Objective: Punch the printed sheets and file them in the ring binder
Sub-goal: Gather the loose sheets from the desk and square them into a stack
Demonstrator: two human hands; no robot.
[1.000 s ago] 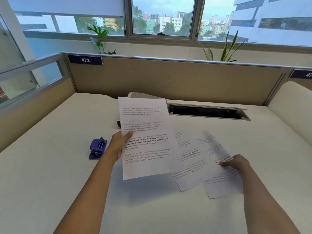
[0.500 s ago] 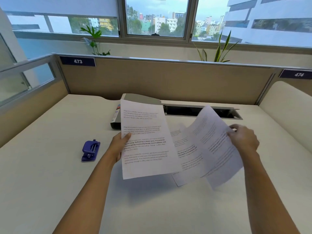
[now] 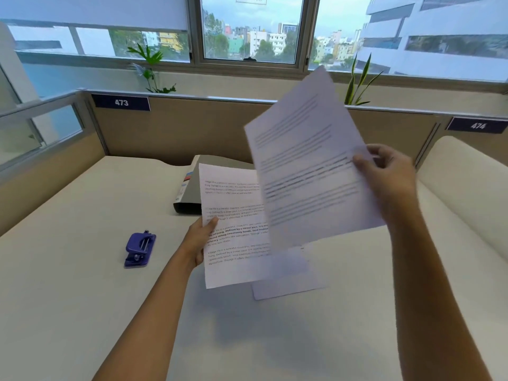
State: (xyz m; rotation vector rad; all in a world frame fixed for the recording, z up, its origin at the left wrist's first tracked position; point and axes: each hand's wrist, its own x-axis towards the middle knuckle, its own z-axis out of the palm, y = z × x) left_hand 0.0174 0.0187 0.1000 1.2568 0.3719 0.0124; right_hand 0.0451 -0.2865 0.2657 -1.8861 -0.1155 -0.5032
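My left hand (image 3: 198, 243) pinches the left edge of a printed sheet (image 3: 233, 232) held above the desk. My right hand (image 3: 390, 177) grips a second printed sheet (image 3: 310, 166), blurred with motion, raised high and overlapping the first sheet's right side. A third sheet (image 3: 288, 281) lies flat on the desk below them, mostly hidden. The grey ring binder (image 3: 189, 188) lies closed behind the sheets, its spine label facing left. A purple hole punch (image 3: 139, 248) sits on the desk to the left of my left hand.
The cream desk (image 3: 68, 298) is boxed in by tan partition walls (image 3: 176, 130) at the back and left. A rounded cream panel (image 3: 467, 182) stands at the right. Potted plants line the window sill behind.
My right hand has lifted its sheet from the desk up and leftward, over the sheet in my left hand. The left hand has kept its sheet almost still.
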